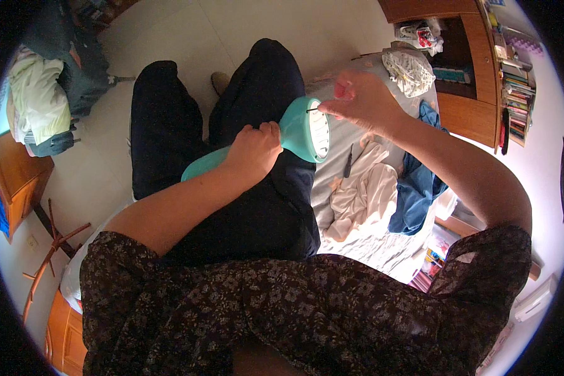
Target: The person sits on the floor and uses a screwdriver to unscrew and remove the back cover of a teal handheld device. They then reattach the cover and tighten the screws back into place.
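A teal handheld device (pixel 296 128) with a round head and a pale, ringed face lies across my lap; I cannot tell its exact kind. My left hand (pixel 255 150) is closed around its narrow neck, and the teal handle (pixel 202 164) runs out below my wrist. At the rim of the face is my right hand (pixel 365 103), its fingers curled and its thumb by the edge. A thin black piece (pixel 312 110) shows at the thumb tip; whether the fingers grip it is unclear. On the bed to the right lies a dark screwdriver (pixel 348 161).
The bed (pixel 376 254) on my right carries a cream cloth (pixel 363 194), a blue garment (pixel 415 194) and a patterned white bundle (pixel 408 72). Beyond it stand a wooden cabinet (pixel 435 9) and a row of books (pixel 517 103). Clothes (pixel 47 94) hang at the far left, above a wooden stand (pixel 53 241).
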`<state>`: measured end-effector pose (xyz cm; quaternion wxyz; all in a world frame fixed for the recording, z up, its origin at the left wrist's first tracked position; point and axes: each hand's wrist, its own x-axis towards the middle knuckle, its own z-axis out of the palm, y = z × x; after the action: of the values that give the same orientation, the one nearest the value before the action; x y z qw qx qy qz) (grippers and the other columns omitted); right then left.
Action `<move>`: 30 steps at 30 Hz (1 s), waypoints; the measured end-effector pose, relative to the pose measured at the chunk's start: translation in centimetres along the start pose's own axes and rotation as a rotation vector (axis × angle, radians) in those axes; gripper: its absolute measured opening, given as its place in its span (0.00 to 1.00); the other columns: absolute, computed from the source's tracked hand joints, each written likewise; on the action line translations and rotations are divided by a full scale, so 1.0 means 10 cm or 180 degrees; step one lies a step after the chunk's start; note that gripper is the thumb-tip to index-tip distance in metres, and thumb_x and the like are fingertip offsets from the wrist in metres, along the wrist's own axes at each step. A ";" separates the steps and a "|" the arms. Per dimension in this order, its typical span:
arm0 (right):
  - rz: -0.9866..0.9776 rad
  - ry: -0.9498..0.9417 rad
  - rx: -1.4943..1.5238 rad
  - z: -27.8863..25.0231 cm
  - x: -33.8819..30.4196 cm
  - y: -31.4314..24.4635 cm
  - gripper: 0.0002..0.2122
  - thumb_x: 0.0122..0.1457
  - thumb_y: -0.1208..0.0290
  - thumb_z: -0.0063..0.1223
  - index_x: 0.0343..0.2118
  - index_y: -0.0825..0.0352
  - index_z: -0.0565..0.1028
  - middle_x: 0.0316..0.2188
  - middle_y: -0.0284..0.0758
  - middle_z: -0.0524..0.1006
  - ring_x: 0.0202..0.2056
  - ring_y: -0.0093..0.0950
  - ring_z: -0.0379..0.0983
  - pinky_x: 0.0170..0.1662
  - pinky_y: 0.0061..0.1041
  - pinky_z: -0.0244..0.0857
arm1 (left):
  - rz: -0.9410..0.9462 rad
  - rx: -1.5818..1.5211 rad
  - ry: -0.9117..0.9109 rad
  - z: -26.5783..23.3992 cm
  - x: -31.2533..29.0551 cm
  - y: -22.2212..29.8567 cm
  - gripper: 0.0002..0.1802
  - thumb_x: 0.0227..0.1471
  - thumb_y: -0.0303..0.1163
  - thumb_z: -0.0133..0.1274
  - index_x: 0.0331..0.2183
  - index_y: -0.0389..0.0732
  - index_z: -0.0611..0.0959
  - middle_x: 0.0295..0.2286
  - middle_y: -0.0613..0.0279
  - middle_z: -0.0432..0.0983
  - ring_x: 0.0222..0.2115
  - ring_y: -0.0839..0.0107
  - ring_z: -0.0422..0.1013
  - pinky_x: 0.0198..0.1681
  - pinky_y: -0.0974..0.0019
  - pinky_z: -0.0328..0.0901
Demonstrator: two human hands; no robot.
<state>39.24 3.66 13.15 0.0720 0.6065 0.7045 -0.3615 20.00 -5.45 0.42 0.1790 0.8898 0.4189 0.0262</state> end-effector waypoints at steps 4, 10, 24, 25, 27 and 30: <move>0.1752 -0.0325 0.1290 -0.01 -0.01 -0.12 0.12 0.57 0.62 0.51 0.21 0.61 0.69 0.16 0.30 0.74 0.13 0.15 0.55 0.18 0.20 0.49 | 0.0094 0.0179 0.0102 0.07 0.01 -0.01 0.20 0.42 0.43 0.58 0.30 0.37 0.75 0.25 0.61 0.70 0.26 0.65 0.72 0.30 0.65 0.68; 0.0841 -0.1111 0.0270 0.00 0.08 0.26 0.12 0.57 0.69 0.40 0.18 0.63 0.69 0.13 0.33 0.69 0.15 0.18 0.54 0.19 0.25 0.50 | 0.0039 -0.0115 0.0112 -0.02 0.02 0.01 0.20 0.42 0.43 0.59 0.31 0.37 0.75 0.23 0.60 0.71 0.25 0.64 0.72 0.30 0.64 0.68; -0.2234 -0.0959 -0.2393 -0.06 -0.04 -0.15 0.08 0.52 0.74 0.54 0.32 0.66 0.67 0.18 0.37 0.73 0.26 0.35 0.75 0.37 0.34 0.66 | 0.0266 0.0302 0.0092 0.07 -0.01 -0.04 0.19 0.43 0.43 0.58 0.30 0.38 0.74 0.24 0.60 0.70 0.25 0.65 0.72 0.28 0.65 0.69; -0.2659 -0.1010 -0.2489 -0.10 -0.01 -0.17 0.08 0.51 0.75 0.55 0.32 0.66 0.67 0.18 0.36 0.73 0.26 0.34 0.75 0.38 0.33 0.65 | 0.0302 0.0324 0.0110 0.08 -0.01 -0.04 0.19 0.43 0.43 0.58 0.30 0.38 0.74 0.24 0.60 0.70 0.25 0.65 0.72 0.28 0.65 0.69; -0.2844 -0.1105 -0.2856 -0.15 0.05 -0.21 0.08 0.51 0.75 0.55 0.32 0.65 0.68 0.18 0.35 0.73 0.25 0.31 0.74 0.41 0.32 0.64 | 0.0216 0.0159 0.0039 0.06 -0.01 -0.04 0.19 0.43 0.43 0.57 0.30 0.38 0.74 0.24 0.60 0.70 0.25 0.65 0.72 0.28 0.65 0.69; -0.2828 -0.0888 -0.2639 -0.16 0.09 -0.20 0.08 0.52 0.74 0.56 0.32 0.65 0.68 0.19 0.35 0.73 0.25 0.31 0.74 0.40 0.32 0.64 | 0.0001 -0.0089 -0.0016 -0.05 -0.01 -0.01 0.18 0.44 0.43 0.57 0.29 0.38 0.74 0.24 0.59 0.70 0.25 0.64 0.72 0.28 0.64 0.69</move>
<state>37.71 5.36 14.66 0.2357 0.1242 0.9552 -0.1292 19.73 -5.27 0.89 0.1925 0.8874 0.4178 0.0298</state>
